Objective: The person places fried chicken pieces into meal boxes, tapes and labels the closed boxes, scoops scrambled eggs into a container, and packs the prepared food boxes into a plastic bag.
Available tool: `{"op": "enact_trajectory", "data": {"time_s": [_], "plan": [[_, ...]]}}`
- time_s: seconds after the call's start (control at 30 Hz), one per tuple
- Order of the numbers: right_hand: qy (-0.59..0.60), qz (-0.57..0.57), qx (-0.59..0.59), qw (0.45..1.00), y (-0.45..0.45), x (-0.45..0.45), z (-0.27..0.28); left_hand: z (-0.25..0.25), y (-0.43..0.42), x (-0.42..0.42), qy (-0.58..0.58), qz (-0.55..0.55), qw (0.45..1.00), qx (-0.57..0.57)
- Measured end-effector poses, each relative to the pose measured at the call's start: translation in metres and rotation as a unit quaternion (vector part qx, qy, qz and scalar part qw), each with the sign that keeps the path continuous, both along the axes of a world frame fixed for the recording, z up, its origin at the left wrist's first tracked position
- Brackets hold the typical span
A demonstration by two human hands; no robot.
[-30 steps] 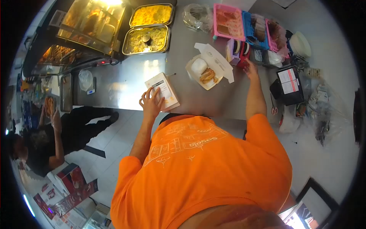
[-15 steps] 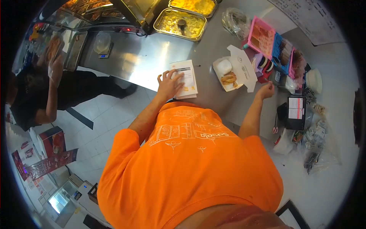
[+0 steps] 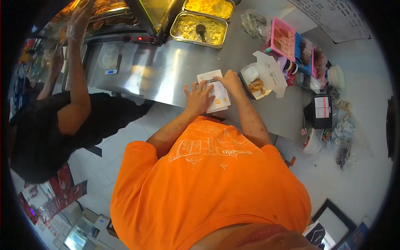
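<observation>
A flat white card [image 3: 224,104] with orange print lies at the counter's near edge, and a printed slip [image 3: 217,89] rests on it. My left hand [image 3: 199,96] is open, fingers spread over the card's left side. At the slip's upper right is my right hand [image 3: 230,82], its fingers curled and the thumb side reaching onto the slip's top edge. Whatever those fingers pinch, if anything, is hidden. Close to its right stands an open white food box [image 3: 270,77] holding a white rounded portion [image 3: 250,73] and browned food pieces [image 3: 256,86].
Metal trays of yellow food [image 3: 187,29] sit at the back, one with a dark spoon [image 3: 201,32]. Pink [image 3: 283,39] and blue baskets [image 3: 301,50] line the right. A small scale [image 3: 112,71] is at left. A gloved co-worker [image 3: 79,87] reaches toward the heated display [image 3: 112,21].
My right hand has come left from beside the baskets onto the slip. The left hand stays spread on the card. The co-worker's arm has moved up and right toward the display.
</observation>
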State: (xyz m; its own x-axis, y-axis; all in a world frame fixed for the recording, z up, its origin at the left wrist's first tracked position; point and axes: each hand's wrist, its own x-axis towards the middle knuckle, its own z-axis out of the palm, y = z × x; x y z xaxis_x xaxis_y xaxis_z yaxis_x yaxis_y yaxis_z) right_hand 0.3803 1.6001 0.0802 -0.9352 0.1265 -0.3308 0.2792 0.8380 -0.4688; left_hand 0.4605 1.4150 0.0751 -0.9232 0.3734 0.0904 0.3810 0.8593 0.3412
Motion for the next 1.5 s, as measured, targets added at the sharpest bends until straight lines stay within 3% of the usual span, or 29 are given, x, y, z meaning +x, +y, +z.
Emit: {"op": "enact_trajectory", "data": {"time_s": [0.03,0.07,0.17,0.2,0.3,0.4,0.53,0.57,0.63,0.67,0.77,0.87,0.93,1.07,1.17,1.37,1.5], "plan": [[-0.023,0.027,0.013,0.999,0.013,0.004,0.008,0.001,-0.001,-0.001,-0.002,-0.005,1.000,0.004],[-0.046,0.034,-0.058,0.997,0.029,0.007,-0.009,0.000,-0.003,-0.003,-0.001,-0.010,1.000,0.011],[-0.115,-0.055,-0.309,0.942,0.032,0.014,0.022,-0.005,-0.006,-0.002,0.003,-0.011,1.000,0.024],[-0.094,-0.117,-0.513,0.845,0.014,0.016,0.049,-0.005,-0.006,-0.003,0.006,-0.011,1.000,0.024],[-0.128,-0.174,-0.757,0.617,0.000,-0.002,0.040,-0.004,-0.004,-0.002,0.011,-0.008,0.999,0.037],[-0.124,-0.152,-0.727,0.658,-0.023,-0.003,0.040,0.005,-0.004,-0.003,-0.001,0.002,0.996,0.088],[-0.135,-0.159,-0.759,0.617,-0.024,0.017,0.075,0.027,-0.010,-0.018,-0.019,0.075,0.972,0.221],[-0.137,-0.139,-0.759,0.621,-0.020,0.019,0.080,0.033,-0.011,-0.023,-0.089,0.076,0.928,0.353],[-0.140,-0.099,-0.759,0.628,-0.013,0.026,0.090,0.055,-0.015,-0.035,-0.224,0.074,0.774,0.588],[-0.137,-0.096,-0.746,0.645,-0.012,0.030,0.097,0.073,-0.014,-0.036,-0.198,0.067,0.759,0.617],[-0.121,-0.074,-0.711,0.689,-0.012,0.036,0.118,0.099,-0.017,-0.046,-0.117,0.043,0.836,0.535],[-0.090,-0.043,-0.674,0.732,-0.010,0.041,0.128,0.123,-0.021,-0.052,-0.230,0.020,0.812,0.536],[-0.067,-0.023,-0.636,0.768,-0.008,0.043,0.132,0.129,-0.018,-0.052,-0.223,0.009,0.815,0.535],[-0.058,-0.017,-0.634,0.771,-0.002,0.046,0.138,0.140,-0.014,-0.047,-0.106,-0.038,0.830,0.546],[-0.056,-0.012,-0.634,0.771,0.003,0.047,0.144,0.144,-0.011,-0.050,-0.021,-0.062,0.883,0.466],[-0.070,0.004,-0.633,0.771,0.016,0.044,0.143,0.141,0.000,-0.051,0.017,-0.079,0.886,0.456],[-0.074,0.004,-0.617,0.783,0.018,0.044,0.146,0.143,0.001,-0.055,0.129,-0.134,0.904,0.385]]}}
